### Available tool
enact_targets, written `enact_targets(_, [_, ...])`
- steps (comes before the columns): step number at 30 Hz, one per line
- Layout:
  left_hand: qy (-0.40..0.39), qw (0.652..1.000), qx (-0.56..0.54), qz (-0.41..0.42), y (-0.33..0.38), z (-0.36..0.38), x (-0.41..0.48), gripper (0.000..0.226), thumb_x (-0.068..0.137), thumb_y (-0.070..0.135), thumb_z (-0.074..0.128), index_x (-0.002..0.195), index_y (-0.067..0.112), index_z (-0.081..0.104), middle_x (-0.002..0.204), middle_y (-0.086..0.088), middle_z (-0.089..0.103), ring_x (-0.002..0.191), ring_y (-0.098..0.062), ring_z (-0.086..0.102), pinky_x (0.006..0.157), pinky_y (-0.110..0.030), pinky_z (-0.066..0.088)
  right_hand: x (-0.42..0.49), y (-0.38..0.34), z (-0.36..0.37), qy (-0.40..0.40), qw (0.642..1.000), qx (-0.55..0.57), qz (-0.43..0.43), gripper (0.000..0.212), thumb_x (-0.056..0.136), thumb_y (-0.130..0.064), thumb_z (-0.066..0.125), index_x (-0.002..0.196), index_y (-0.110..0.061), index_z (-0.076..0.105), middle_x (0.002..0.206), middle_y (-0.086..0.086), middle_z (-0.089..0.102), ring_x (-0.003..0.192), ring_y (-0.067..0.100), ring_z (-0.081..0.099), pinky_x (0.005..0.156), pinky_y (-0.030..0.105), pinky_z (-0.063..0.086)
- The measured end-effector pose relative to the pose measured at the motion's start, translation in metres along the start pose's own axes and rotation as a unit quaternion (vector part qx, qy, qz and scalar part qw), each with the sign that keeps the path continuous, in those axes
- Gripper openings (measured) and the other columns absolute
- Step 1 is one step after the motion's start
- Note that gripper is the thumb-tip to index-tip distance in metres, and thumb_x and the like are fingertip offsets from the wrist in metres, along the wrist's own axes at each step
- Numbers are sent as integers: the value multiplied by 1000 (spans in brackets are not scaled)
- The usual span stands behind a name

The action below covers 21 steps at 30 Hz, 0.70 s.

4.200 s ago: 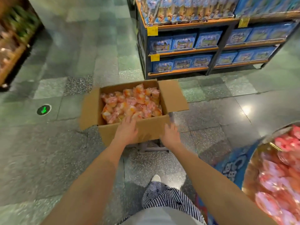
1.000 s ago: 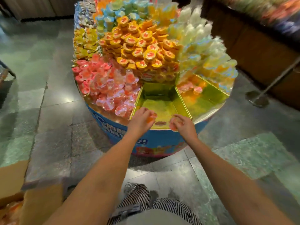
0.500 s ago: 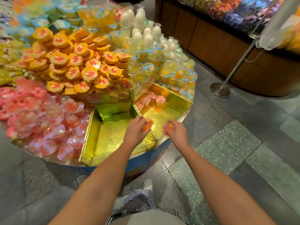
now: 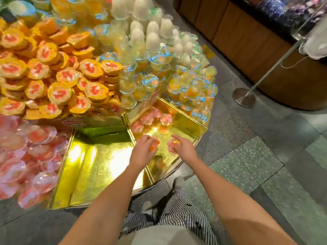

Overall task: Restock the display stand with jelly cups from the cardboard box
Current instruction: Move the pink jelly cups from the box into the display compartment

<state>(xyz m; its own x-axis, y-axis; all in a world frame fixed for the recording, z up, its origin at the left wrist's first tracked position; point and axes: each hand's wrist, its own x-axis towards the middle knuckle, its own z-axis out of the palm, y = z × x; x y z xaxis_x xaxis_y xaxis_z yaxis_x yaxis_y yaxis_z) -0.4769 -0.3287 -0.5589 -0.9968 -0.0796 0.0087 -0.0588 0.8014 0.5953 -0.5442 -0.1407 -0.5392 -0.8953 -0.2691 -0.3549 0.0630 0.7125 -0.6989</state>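
The round display stand (image 4: 187, 160) has gold-lined wedge compartments. My left hand (image 4: 142, 151) grips an orange-pink jelly cup (image 4: 154, 145) over the right gold compartment (image 4: 184, 127). My right hand (image 4: 183, 147) holds another orange-pink jelly cup (image 4: 172, 145) beside it. Several like cups (image 4: 150, 119) lie at the back of that compartment. The neighbouring gold compartment (image 4: 99, 161) to the left holds nothing. The cardboard box is out of view.
Yellow cups (image 4: 58, 75), pink cups (image 4: 26, 156) and clear and white cups (image 4: 159, 55) fill the other sections. A metal post with a round base (image 4: 244, 99) stands on the floor at right, before a wooden counter (image 4: 256, 50). My striped trouser leg (image 4: 177, 209) is below.
From the box on the floor I have turned to the stand with cups in both hands. Both hands have moved rightwards, from the left gold compartment to the right one.
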Motion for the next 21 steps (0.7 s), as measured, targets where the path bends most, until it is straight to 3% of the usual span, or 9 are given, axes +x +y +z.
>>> enact_targets(6, [20,988,-17,-150,-12,30,26,39,83,20,73,121,14,66,119,-7,55,112,-29,53,93,-38,45,75,4,-5,-117,992,-45,-34,42,97,-27,59,139,-23,53,132,6,59,115,21,59,90,28,46])
enact_targets(12, [67,959,-38,-272,-8,58,45,37,86,22,71,122,19,65,117,-1,54,108,-27,55,87,-45,51,150,9,-3,-234,954,-149,-111,41,97,-21,54,138,-25,53,127,14,58,115,30,56,91,34,43])
enact_targets(15, [86,938,-37,-334,-3,69,60,36,88,22,69,123,19,64,120,1,52,112,-23,51,89,-41,49,175,13,6,-264,940,-164,-141,44,96,-14,52,139,-25,50,132,15,53,118,31,54,93,36,42])
enact_targets(21, [100,909,-65,-398,-14,92,79,35,87,19,70,121,12,64,120,-4,53,106,-28,56,83,-45,51,203,25,29,-309,923,-159,-164,45,98,-12,47,141,-25,48,126,14,52,105,31,58,90,38,47])
